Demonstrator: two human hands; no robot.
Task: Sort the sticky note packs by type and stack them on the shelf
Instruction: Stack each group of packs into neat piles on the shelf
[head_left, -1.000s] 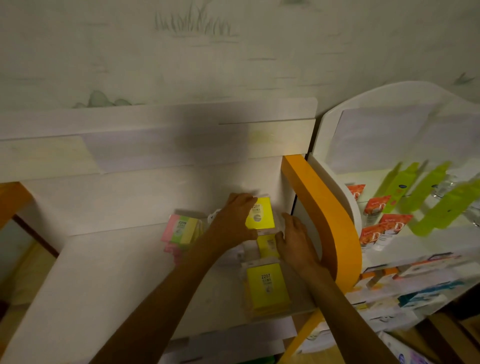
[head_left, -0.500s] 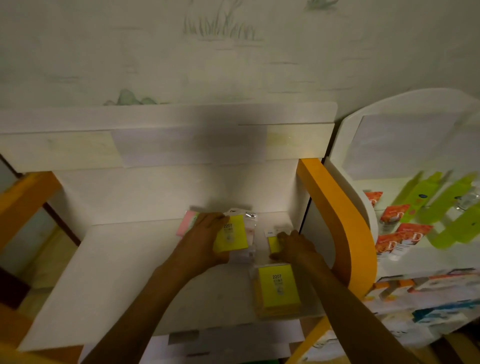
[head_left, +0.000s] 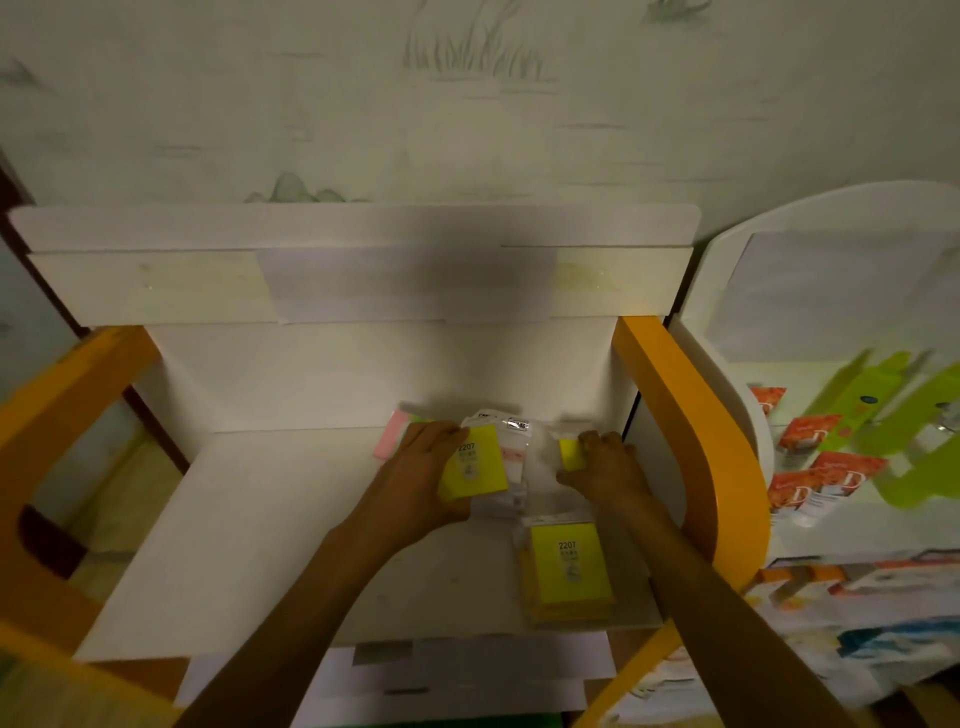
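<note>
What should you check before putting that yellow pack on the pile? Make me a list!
1. Left hand holds the yellow pack firmly: ok, fingers curl round it.
2. Pack matches the yellow stack at the shelf's front right: ok, both yellow and marked 2207.
3. Top of that stack is free: ok, nothing lies on it.
4. Right hand is out of the way: ok, it grips a small yellow pack behind the stack.
5. Pink pack kept apart: ok, at the back left.
6. Stack edges are even: cannot tell, blurred.

Yellow sticky note packs (head_left: 569, 577) look like paper in clear, glossy plastic wrap; the white shelf (head_left: 249, 545) board looks smooth and matt.
</note>
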